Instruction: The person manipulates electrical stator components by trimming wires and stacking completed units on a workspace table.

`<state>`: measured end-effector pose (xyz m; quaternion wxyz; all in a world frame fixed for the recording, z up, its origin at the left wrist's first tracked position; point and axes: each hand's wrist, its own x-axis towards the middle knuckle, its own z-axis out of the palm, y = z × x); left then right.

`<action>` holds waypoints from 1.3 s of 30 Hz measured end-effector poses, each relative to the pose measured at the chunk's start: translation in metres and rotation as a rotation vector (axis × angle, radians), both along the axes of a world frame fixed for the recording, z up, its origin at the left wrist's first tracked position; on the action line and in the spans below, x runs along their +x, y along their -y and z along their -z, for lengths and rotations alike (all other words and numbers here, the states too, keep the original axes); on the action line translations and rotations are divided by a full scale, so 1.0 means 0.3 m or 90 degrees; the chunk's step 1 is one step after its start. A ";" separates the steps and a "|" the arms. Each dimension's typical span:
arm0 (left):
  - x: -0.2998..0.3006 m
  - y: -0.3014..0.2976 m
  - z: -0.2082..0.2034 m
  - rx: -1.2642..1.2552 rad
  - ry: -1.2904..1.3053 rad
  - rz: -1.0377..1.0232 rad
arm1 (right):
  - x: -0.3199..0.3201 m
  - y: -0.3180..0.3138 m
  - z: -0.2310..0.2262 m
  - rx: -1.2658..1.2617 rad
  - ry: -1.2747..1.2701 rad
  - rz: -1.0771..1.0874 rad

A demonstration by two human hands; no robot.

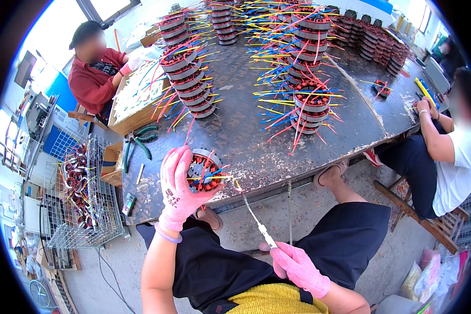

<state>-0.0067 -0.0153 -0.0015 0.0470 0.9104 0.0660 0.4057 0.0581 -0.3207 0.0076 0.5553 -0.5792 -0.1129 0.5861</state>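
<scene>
My left hand (177, 183), in a pink glove, grips a motor stator (213, 184) near the table's front edge. The stator is a dark ring with red windings, and red, blue and yellow wires stick out to its right. My right hand (298, 268), gloved in pink too, is closed around the white handle of a long-necked lighter (262, 228). Its thin metal neck points up and left toward the stator. A small bright flame (238, 184) shows at the tip, close beside the wire ends; whether it touches them I cannot tell.
Tall stator stacks (186, 78) with wires jutting sideways stand on the dark table (235, 104). Green-handled pliers (140, 140) lie left, near a cardboard box (133, 123). A wire basket (89, 233) of stators stands left. Co-workers sit at far left (91, 78) and right (455, 157).
</scene>
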 end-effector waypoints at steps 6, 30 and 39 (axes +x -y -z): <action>0.007 0.003 -0.011 -0.017 -0.012 0.002 | 0.006 0.008 0.009 -0.004 -0.030 0.033; 0.006 0.014 -0.041 -0.216 -0.403 0.024 | 0.036 0.019 0.174 -0.018 0.035 0.053; -0.010 0.017 -0.007 -0.190 -0.399 0.025 | 0.038 0.000 0.177 0.042 0.087 0.051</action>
